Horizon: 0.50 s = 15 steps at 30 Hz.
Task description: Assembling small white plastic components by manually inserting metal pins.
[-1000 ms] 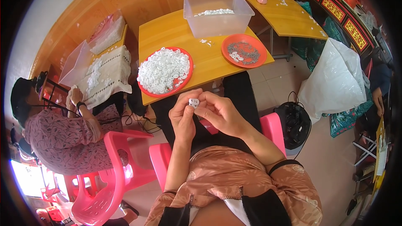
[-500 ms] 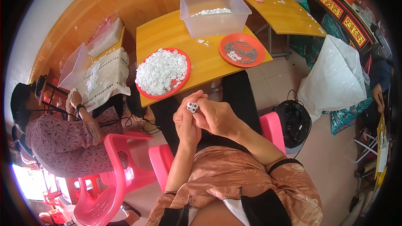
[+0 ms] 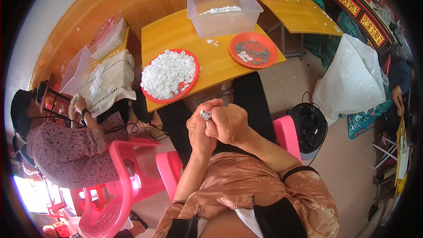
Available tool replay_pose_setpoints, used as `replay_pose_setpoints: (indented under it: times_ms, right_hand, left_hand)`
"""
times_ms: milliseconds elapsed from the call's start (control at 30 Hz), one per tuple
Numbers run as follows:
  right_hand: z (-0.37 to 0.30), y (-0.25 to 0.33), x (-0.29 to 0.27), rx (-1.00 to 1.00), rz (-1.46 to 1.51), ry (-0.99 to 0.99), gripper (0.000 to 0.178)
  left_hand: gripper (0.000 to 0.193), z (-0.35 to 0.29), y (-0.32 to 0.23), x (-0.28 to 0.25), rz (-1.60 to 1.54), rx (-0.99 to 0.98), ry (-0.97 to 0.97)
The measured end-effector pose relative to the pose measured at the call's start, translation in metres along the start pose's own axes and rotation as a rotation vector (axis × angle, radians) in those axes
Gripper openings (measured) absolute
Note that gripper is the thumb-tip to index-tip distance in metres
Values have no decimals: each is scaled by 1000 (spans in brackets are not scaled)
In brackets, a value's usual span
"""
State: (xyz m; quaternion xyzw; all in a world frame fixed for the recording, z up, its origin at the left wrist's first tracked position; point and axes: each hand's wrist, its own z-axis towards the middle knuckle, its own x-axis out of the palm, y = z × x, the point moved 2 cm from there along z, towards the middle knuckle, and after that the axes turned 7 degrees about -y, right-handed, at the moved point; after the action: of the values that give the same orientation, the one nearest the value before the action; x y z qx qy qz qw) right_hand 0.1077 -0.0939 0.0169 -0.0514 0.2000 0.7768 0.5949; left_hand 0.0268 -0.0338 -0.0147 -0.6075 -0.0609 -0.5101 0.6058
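Both my hands meet above my lap, just short of the table's near edge. My left hand [image 3: 199, 133] is closed, its thumb and fingers gripping a small white plastic piece with holes [image 3: 205, 114]. Curled tightly against it is my right hand [image 3: 232, 123], its fingers pressed at the same piece; anything else inside it is hidden. Beyond the hands, a red plate [image 3: 195, 82] is heaped with similar white pieces [image 3: 168, 75]. An orange plate [image 3: 272, 56] on the right holds many small grey metal parts [image 3: 260, 48] and several white pieces [image 3: 244, 56].
A clear plastic bin [image 3: 222, 24] with white pieces stands at the back of the yellow table [image 3: 165, 33]. On the left, another person [image 3: 70, 150] works at a cloth-covered table [image 3: 116, 77]. A pink chair [image 3: 119, 185], a white sack [image 3: 352, 79] and a black bag [image 3: 309, 128] stand around me.
My joined hands have shifted slightly right and down, and the white piece between them has tilted. The view has moved a little too.
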Motion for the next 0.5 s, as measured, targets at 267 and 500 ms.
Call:
replay_pose_setpoints:
  times_ms: [267,500]
  right_hand:
    - [-6,0,5,35,4,-57,14]
    - [-5,-5,10,93,102,1,17]
  left_hand:
    - [34,0,1,4,51,5,-51]
    - [37,3,4,1,106,28,-102]
